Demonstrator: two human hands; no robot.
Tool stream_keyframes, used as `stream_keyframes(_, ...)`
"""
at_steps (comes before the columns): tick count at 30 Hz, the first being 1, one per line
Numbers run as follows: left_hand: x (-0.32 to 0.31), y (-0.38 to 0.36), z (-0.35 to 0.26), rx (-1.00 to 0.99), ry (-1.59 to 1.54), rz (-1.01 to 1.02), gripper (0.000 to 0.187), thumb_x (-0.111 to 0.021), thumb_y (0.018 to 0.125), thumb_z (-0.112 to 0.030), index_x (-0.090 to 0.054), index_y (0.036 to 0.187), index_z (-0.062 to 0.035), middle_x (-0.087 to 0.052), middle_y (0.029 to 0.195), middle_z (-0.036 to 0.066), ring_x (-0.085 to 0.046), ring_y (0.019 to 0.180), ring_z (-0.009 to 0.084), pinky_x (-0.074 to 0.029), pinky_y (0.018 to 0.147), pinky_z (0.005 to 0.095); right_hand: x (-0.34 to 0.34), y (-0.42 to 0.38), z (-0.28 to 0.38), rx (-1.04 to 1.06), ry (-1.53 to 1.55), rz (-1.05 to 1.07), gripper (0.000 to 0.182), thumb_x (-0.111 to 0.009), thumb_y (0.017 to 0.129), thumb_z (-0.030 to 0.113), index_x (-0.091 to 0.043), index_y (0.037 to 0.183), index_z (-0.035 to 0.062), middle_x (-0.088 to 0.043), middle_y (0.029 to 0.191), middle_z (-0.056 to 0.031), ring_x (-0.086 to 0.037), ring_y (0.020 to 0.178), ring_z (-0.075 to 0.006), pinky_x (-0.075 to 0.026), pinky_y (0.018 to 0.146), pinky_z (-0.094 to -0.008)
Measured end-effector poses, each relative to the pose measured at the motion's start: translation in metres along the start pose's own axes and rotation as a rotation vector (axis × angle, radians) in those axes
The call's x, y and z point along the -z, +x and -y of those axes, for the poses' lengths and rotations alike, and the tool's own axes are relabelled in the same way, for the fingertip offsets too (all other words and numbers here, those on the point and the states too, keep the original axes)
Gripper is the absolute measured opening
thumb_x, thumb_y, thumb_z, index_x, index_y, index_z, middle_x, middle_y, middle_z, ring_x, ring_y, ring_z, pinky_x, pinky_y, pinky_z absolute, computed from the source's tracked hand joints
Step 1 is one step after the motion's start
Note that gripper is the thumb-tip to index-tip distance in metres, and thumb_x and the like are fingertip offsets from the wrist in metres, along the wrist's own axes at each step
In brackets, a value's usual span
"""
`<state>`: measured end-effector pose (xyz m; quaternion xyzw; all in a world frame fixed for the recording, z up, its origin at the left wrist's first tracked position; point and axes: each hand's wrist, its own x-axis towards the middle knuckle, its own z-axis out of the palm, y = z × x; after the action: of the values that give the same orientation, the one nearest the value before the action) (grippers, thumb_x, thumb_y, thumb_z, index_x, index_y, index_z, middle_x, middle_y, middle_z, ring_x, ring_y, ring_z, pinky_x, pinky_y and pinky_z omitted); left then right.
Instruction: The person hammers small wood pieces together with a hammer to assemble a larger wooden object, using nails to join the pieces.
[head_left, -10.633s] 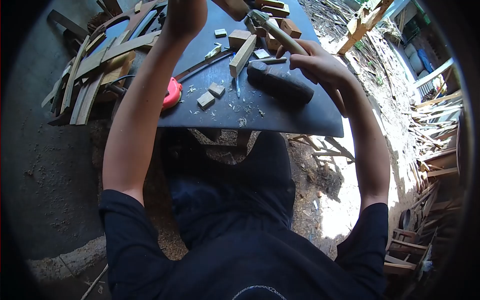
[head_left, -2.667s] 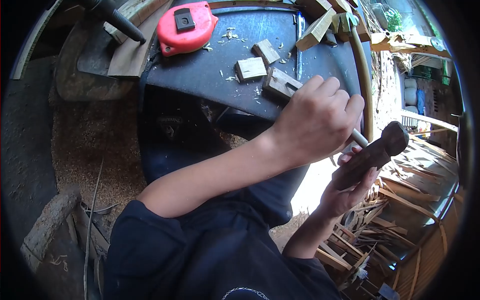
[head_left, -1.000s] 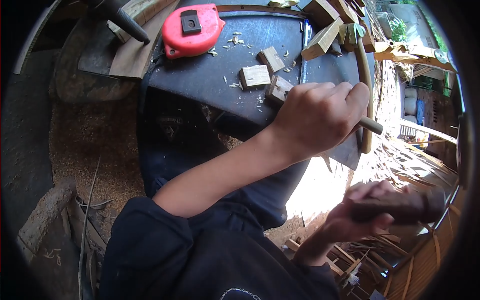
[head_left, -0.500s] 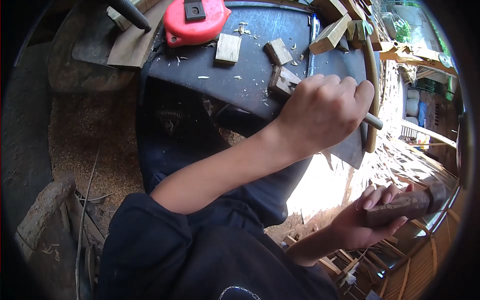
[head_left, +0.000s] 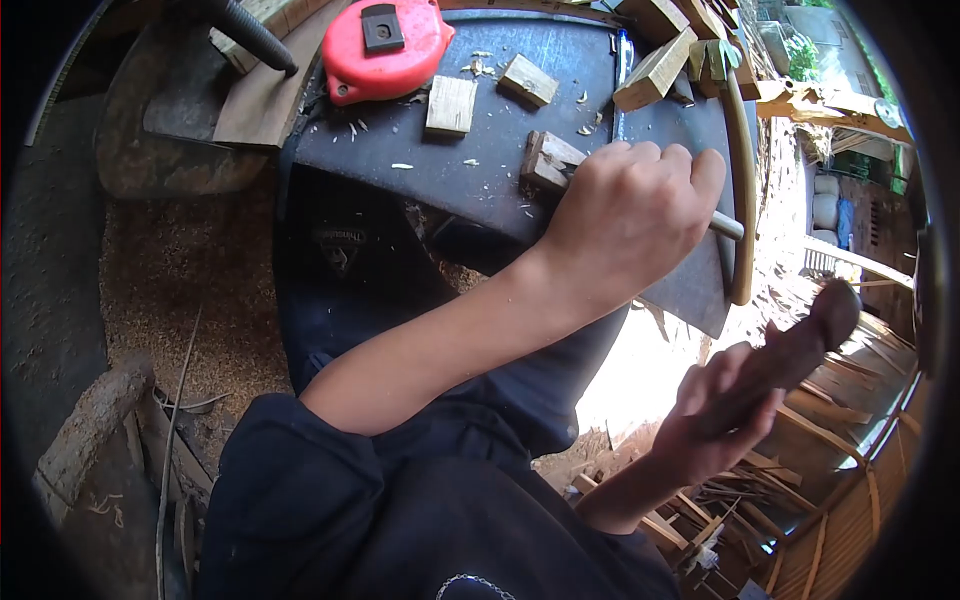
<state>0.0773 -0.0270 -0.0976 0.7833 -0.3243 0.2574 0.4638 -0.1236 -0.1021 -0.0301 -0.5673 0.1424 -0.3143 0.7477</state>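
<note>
My left hand is closed in a fist around a chisel; the end of its rod-like handle sticks out to the right. The blade end, mostly hidden by the fist, points toward a notched wooden block on the dark bench top. Off the bench at the lower right, my right hand grips a dark wooden mallet, its rounded head raised up and to the right. Two more small wooden blocks lie near the notched one: a pale block and another block.
A red round case with a black square piece on it sits at the bench's back. Wood offcuts and a tool with a long curved wooden handle line the right edge. A threaded rod stands at the upper left. Chips are scattered about.
The mallet has swung upward and tilted more upright in my right hand. One small block has shifted up-left and turned. The notched block and my left hand with the chisel have shifted slightly left.
</note>
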Motion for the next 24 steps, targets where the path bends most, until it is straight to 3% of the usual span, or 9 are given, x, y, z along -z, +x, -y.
stream_keyframes(2, 0.0, -0.002, 0.002, 0.004, -0.009, 0.002, 0.018, -0.069, 0.087, -0.013, -0.051, 0.083, -0.0121, -0.055, 0.067, 0.002, -0.066, 0.062, 0.0187, -0.052, 0.057, 0.0326, -0.029, 0.007, -0.017, 0.227, 0.053, -0.304, 0.067, -0.047, 0.111, 0.043, -0.033, 0.158, -0.0027, -0.057, 0.087, -0.0102, -0.056, 0.061, -0.014, -0.046, 0.045, -0.0303)
stream_keyframes(4, 0.002, 0.003, 0.002, -0.011, -0.01, 0.008, 0.018, -0.068, 0.087, -0.012, -0.051, 0.083, -0.0121, -0.056, 0.067, 0.002, -0.066, 0.063, 0.019, -0.052, 0.057, 0.0326, -0.027, -0.003, -0.018, -0.321, -0.429, -0.053, 0.068, -0.046, 0.11, 0.045, -0.034, 0.157, -0.0023, -0.054, 0.082, -0.0067, -0.054, 0.056, -0.0133, -0.043, 0.042, -0.0301)
stream_keyframes(5, 0.004, 0.003, 0.004, -0.006, 0.008, 0.015, 0.018, -0.068, 0.087, -0.012, -0.051, 0.083, -0.0121, -0.056, 0.067, 0.002, -0.066, 0.063, 0.019, -0.052, 0.057, 0.0326, -0.032, -0.005, -0.015, -0.369, -0.612, 0.089, 0.069, -0.044, 0.11, 0.047, -0.034, 0.158, -0.0017, -0.051, 0.079, -0.0039, -0.051, 0.052, -0.0127, -0.042, 0.043, -0.0283)
stream_keyframes(10, 0.005, 0.0, 0.005, -0.008, 0.013, 0.01, 0.017, -0.069, 0.086, -0.011, -0.052, 0.083, -0.0124, -0.057, 0.068, 0.002, -0.067, 0.064, 0.0191, -0.052, 0.059, 0.0324, -0.043, 0.018, -0.016, 0.189, -0.005, -0.474, 0.065, -0.048, 0.11, 0.043, -0.034, 0.156, -0.0008, -0.05, 0.083, -0.0044, -0.048, 0.053, -0.0107, -0.036, 0.043, -0.0246)
stream_keyframes(13, 0.009, 0.0, 0.007, 0.016, 0.076, 0.077, 0.017, -0.069, 0.087, -0.011, -0.052, 0.084, -0.0124, -0.058, 0.069, 0.002, -0.068, 0.064, 0.019, -0.052, 0.06, 0.0326, -0.036, -0.006, -0.023, -0.303, -0.646, 0.103, 0.074, -0.054, 0.104, 0.046, -0.033, 0.157, -0.0018, -0.05, 0.074, -0.0033, -0.045, 0.048, -0.0111, -0.034, 0.043, -0.0233)
stream_keyframes(18, 0.009, -0.001, 0.01, -0.013, 0.049, 0.047, 0.016, -0.069, 0.087, -0.012, -0.052, 0.084, -0.0119, -0.059, 0.069, 0.002, -0.068, 0.065, 0.0194, -0.052, 0.06, 0.0327, -0.034, 0.016, -0.007, 0.081, -0.061, -0.34, 0.065, -0.047, 0.112, 0.044, -0.034, 0.156, -0.0033, -0.053, 0.082, -0.0045, -0.051, 0.056, -0.0105, -0.043, 0.045, -0.0251)
stream_keyframes(20, 0.01, 0.0, 0.009, -0.019, 0.054, 0.055, 0.016, -0.069, 0.087, -0.012, -0.053, 0.084, -0.0118, -0.059, 0.069, 0.002, -0.068, 0.065, 0.0195, -0.052, 0.06, 0.0328, -0.037, 0.003, -0.023, -0.099, -0.133, -0.239, 0.067, -0.051, 0.108, 0.048, -0.04, 0.15, -0.0027, -0.053, 0.081, -0.0042, -0.051, 0.055, -0.0103, -0.044, 0.047, -0.0243)
stream_keyframes(21, 0.01, 0.003, 0.011, -0.022, 0.058, 0.044, 0.016, -0.069, 0.087, -0.012, -0.053, 0.085, -0.0119, -0.059, 0.069, 0.002, -0.068, 0.064, 0.0195, -0.052, 0.06, 0.033, -0.035, 0.0, -0.01, -0.486, -0.497, 0.064, 0.069, -0.055, 0.104, 0.052, -0.045, 0.145, -0.0026, -0.052, 0.08, -0.0035, -0.049, 0.054, -0.01, -0.043, 0.047, -0.0237)
stream_keyframes(24, 0.011, 0.001, 0.014, -0.022, 0.067, 0.035, 0.016, -0.069, 0.088, -0.013, -0.053, 0.085, -0.0122, -0.06, 0.069, 0.002, -0.068, 0.064, 0.0195, -0.051, 0.06, 0.0336, -0.016, 0.008, -0.002, -0.226, -0.31, -0.049, 0.072, -0.054, 0.104, 0.051, -0.042, 0.15, -0.0035, -0.052, 0.079, -0.0028, -0.046, 0.051, -0.0084, -0.042, 0.045, -0.0227)
